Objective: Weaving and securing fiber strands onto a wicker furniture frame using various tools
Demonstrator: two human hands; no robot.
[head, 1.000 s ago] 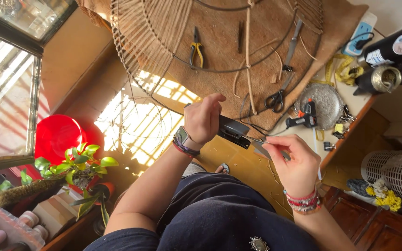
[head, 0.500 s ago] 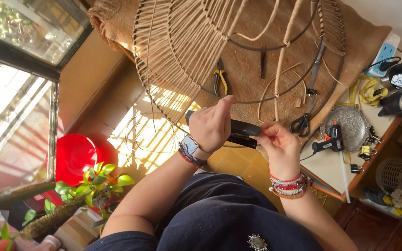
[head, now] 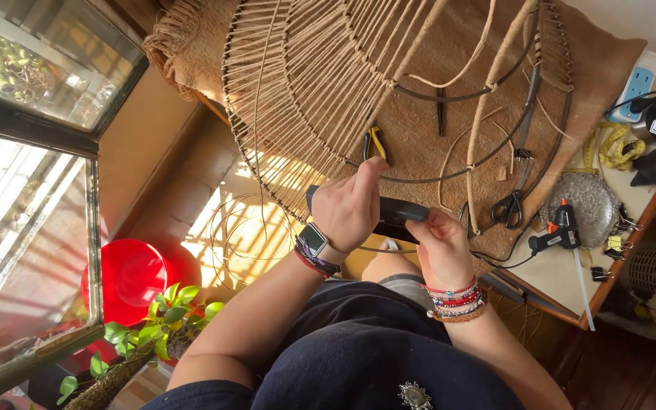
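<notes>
My left hand (head: pixel 349 206), with a watch and bracelets at the wrist, grips a long black hand tool (head: pixel 398 211) from above, one finger pointing up to the wire rim. My right hand (head: pixel 440 244), wearing beaded bracelets, holds the same tool's right end from below. Both hands are at the near edge of a round wire frame (head: pixel 320 91) partly wound with jute cord, which lies on a burlap mat (head: pixel 419 129). Yellow-handled pliers (head: pixel 374 141) lie just above my left hand.
Scissors (head: pixel 509 206), a glue gun (head: pixel 558 230), a metal dish (head: pixel 590 199), yellow tape measure (head: pixel 615 148) and a power strip (head: pixel 636 80) lie at the table's right. A red stool (head: pixel 130 277) and a green plant (head: pixel 167 313) stand at lower left by a window (head: pixel 32 137).
My right hand has come left and taken hold of the black tool beside my left hand. Both hands have moved up to the frame's rim, and the view has closed in.
</notes>
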